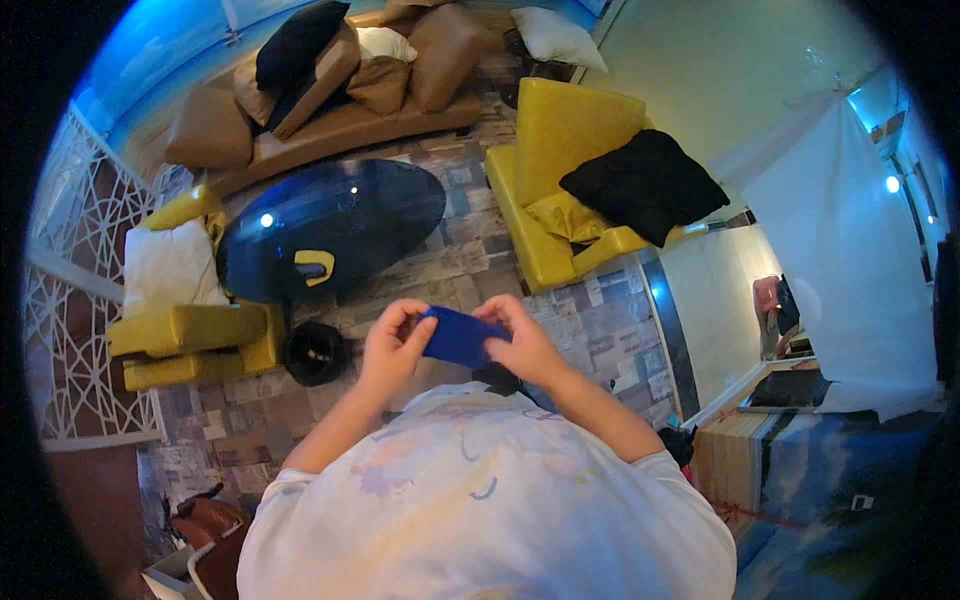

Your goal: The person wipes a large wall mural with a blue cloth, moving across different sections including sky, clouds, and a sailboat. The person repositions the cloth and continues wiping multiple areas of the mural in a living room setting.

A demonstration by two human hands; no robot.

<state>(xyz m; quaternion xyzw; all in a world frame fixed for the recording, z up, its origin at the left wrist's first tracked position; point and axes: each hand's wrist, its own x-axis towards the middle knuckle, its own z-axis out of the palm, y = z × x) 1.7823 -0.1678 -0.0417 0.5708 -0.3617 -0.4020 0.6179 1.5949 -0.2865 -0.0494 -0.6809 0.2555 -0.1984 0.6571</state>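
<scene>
A dark blue, flat, folded piece of thin material [462,338] is stretched between my two hands, in front of my chest. I cannot tell if it is cloth or plastic. My left hand [395,338] pinches its left end between thumb and fingers. Its right end is gripped by my right hand [522,345], with the thumb on the near side. A black round bin [317,353] stands on the floor to the left of my hands; something pale shows inside it.
Ahead is a dark oval table [375,205] bearing a yellow-edged item [315,266]. Yellow armchairs [548,185] flank it, one with a black cushion [652,188]. A brown sofa [330,140] with several cushions lies beyond. A white curtain [830,250] hangs at right.
</scene>
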